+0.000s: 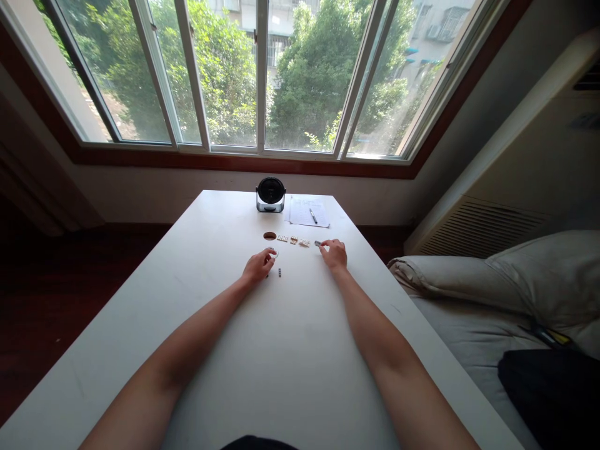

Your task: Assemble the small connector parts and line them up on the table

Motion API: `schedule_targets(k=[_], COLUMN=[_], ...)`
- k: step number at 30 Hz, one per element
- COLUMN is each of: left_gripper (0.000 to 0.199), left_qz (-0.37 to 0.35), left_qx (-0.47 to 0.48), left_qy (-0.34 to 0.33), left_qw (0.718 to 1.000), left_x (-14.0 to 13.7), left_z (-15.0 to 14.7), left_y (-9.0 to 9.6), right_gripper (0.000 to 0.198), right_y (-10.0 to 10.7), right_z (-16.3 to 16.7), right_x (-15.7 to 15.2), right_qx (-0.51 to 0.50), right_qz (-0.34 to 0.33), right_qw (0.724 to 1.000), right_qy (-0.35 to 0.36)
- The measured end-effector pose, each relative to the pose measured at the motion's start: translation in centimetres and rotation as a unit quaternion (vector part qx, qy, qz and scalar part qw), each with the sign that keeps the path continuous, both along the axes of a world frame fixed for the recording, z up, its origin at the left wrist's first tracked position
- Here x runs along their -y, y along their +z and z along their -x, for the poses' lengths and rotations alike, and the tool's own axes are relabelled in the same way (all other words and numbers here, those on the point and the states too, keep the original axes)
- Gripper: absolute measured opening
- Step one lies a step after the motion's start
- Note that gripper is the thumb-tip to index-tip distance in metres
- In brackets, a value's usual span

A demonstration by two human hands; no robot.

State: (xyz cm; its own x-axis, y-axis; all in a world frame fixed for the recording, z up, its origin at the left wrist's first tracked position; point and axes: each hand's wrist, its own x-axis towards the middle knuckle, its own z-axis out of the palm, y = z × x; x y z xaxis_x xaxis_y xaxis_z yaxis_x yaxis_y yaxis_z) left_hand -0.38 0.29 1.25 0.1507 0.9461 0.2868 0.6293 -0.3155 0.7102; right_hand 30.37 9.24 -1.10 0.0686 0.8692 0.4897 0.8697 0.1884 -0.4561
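Observation:
My left hand [259, 265] rests over the white table, its thumb and fingers closed on a small white ring-shaped thing [276, 253], perhaps a roll of tape. Beside it lies a short dark strip [280, 272], and another dark bit is partly hidden under the fingers. My right hand [334, 254] pinches a small dark grey piece [317, 243] at the table's right side; its exact kind is too small to tell. Between the hands, a little farther off, lie a white dotted strip [282, 238], a brownish dotted piece [294, 240] and a pale piece [304, 242].
The white table [262, 375] stretches toward a window. Near its far edge stand a round black fan [270, 192] and written paper sheets [302, 211] with a pen [314, 216] on them. A round brown hole or disc [270, 235] shows left of the strips. A sofa [450, 319] borders the right.

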Motion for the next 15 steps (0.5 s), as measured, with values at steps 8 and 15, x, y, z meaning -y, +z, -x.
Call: schedule_targets(k=[8, 15], left_gripper=[0.027, 0.028], left_qz=[0.0, 0.004], left_qx=[-0.007, -0.01], left_qy=[0.003, -0.009], left_qw=[1.0, 1.0], left_x=[0.2, 0.0], left_z=[-0.1, -0.1], left_y=[0.2, 0.3], right_gripper=[0.012, 0.013], right_y=[-1.6, -1.6], right_z=[-0.1, -0.4], right_x=[-1.3, -1.8], right_qx=[0.068, 0.087], right_qz=[0.023, -0.004], right_qw=[0.997, 0.996], right_qy=[0.011, -0.019])
